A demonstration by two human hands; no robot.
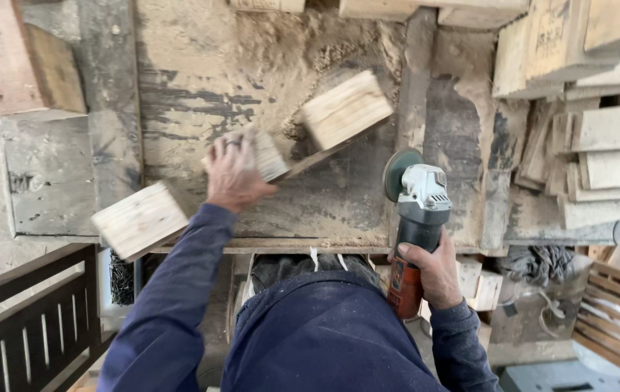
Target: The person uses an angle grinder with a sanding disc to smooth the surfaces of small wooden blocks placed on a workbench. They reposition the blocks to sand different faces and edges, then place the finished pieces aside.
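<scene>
Sanding step, by the look of it: left hand [233,170] grips a small wood block [266,154] w/ fingers curled over it, mid-bench [339,210], approx 10 o'clock from the grinder. Right hand [437,272] is closed round the angle grinder [419,218], disc up, at bench edge, 3 o'clock side. Likely next move needs the block held firm and disc brought flat to its face. Blocks [346,109] pale, rough-sawn, squarish; sawdust [266,51] heaped at 12 o'clock; bench worn, grey.

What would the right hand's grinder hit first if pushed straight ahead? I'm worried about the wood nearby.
The right hand aims the grinder up the bench; past its disc lies a bare, dusty board, seemingly no block, though depth is unclear.
</scene>
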